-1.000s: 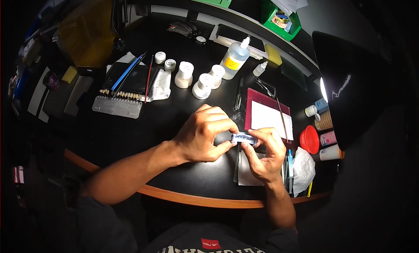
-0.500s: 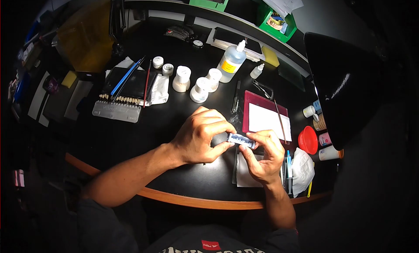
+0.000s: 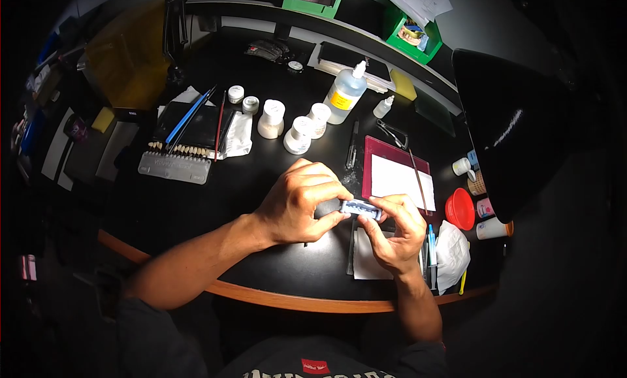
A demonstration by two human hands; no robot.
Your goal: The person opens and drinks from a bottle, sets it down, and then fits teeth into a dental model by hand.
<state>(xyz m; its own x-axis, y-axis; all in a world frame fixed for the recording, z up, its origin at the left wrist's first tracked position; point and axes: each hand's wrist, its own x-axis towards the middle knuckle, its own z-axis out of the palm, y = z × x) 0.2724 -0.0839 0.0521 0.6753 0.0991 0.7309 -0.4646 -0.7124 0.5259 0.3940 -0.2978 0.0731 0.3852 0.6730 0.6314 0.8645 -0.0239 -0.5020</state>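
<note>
Slightly parted, left fingers [image 3: 328,191] and right fingers [image 3: 392,205] pinch a blue-and-white piece [image 3: 361,210] at frame centre; upper centre, a bottle [image 3: 352,85] holds clear liquid, a white-lidded jar [image 3: 270,125] pale contents.

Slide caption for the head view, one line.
Left hand and right hand together hold a small pale block above a black table, with white jars beyond.

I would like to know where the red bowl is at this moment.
In the head view, the red bowl is at the right side of the black table, right of the maroon tray and just above the crumpled white bundle.
</note>
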